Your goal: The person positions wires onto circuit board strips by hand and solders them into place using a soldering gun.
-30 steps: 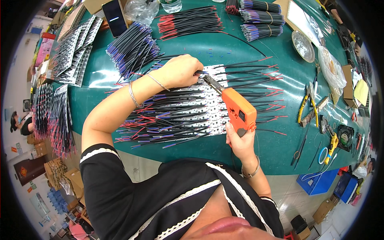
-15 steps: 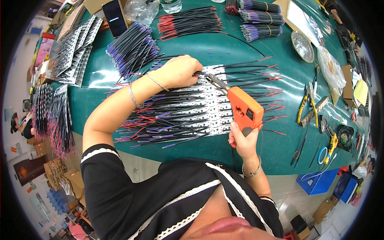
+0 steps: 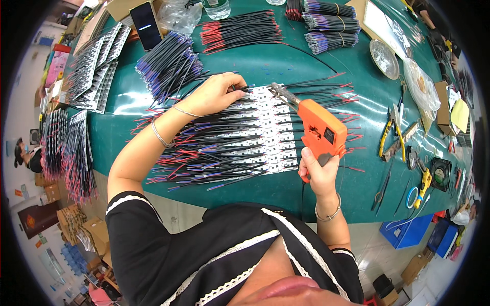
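while, in the head view, your right hand [image 3: 320,171] curls round the orange tool [image 3: 322,127], keep its metal nose [image 3: 286,94] steady and off your left hand [image 3: 219,94], half-curled at the black wires [image 3: 237,136], its grip unclear; the white circuit panel [image 3: 271,130] lies between your hands.

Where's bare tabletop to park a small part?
Green tabletop shows bare in a strip between the wired circuit boards and the near edge, and between their rightmost wire ends and the yellow-handled pliers. Crowded: the boards under the left hand, packed with black wires, and the right side around the black fan.
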Action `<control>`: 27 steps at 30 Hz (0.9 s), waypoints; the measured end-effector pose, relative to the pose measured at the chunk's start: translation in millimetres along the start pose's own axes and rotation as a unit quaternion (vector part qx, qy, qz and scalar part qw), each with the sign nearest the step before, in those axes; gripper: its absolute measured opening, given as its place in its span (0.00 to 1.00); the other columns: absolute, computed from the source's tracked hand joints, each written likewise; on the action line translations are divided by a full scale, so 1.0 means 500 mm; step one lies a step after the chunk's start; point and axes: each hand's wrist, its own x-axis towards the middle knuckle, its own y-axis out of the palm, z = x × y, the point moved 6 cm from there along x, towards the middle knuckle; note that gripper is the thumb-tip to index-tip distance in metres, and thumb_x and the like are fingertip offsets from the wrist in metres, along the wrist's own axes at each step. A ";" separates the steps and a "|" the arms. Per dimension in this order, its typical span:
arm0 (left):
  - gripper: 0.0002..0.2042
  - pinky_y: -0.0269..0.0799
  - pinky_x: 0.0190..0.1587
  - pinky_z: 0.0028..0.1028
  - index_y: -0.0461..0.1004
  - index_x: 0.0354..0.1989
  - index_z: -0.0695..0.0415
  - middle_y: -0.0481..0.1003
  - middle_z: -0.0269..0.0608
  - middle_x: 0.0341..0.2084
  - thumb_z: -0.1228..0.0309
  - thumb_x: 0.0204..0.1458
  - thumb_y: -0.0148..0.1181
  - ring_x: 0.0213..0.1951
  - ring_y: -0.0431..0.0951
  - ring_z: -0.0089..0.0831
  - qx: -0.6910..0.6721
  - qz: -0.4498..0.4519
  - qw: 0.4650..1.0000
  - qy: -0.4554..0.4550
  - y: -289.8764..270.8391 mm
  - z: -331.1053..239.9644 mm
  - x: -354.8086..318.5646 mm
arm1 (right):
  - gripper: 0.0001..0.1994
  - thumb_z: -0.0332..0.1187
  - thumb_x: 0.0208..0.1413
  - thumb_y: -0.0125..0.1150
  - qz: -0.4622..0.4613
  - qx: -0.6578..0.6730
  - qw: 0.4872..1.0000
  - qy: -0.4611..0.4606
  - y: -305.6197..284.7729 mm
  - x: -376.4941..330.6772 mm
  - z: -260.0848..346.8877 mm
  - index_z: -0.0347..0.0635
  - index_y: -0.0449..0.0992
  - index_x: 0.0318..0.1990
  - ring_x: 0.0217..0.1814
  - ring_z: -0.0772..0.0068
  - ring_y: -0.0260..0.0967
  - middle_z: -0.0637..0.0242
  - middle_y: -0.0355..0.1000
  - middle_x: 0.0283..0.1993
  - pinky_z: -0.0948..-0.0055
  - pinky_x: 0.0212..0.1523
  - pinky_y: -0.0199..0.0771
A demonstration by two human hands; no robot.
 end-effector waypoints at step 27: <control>0.08 0.68 0.31 0.34 0.72 0.24 0.65 0.72 0.53 0.20 0.71 0.39 0.54 0.26 0.74 0.46 0.117 -0.024 0.992 -0.040 0.010 0.004 0.036 | 0.09 0.25 0.50 0.53 0.025 -0.017 0.999 0.021 0.022 0.016 -0.038 0.34 0.62 0.38 0.11 0.84 0.57 0.70 0.62 0.18 0.85 0.10 0.58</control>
